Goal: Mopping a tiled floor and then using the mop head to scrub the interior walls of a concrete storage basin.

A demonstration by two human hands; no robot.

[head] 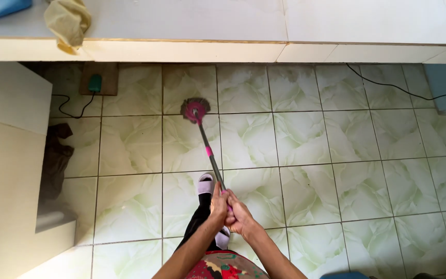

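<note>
Both hands clasp the upper end of a mop handle near the bottom centre of the view. The left hand is clenched around the shaft, and the right hand is wrapped around it just below, touching the left; each grip is closed on the handle. The handle is grey with a pink collar partway along, and it runs from the hands toward 11 o'clock, ending in a round pink and grey mop head that lies on the pale green tiled floor.

Under the hands, at 6 o'clock, a foot in a white slipper stands on the tiles just beside the shaft.

At 12 o'clock a white tiled ledge crosses the top of the view, with a yellowish cloth hanging over its edge at 10 o'clock. Beneath it sits a small green device on a brown board, trailing a black cable. At 9 o'clock a dark cloth lies against a cream cabinet.
</note>
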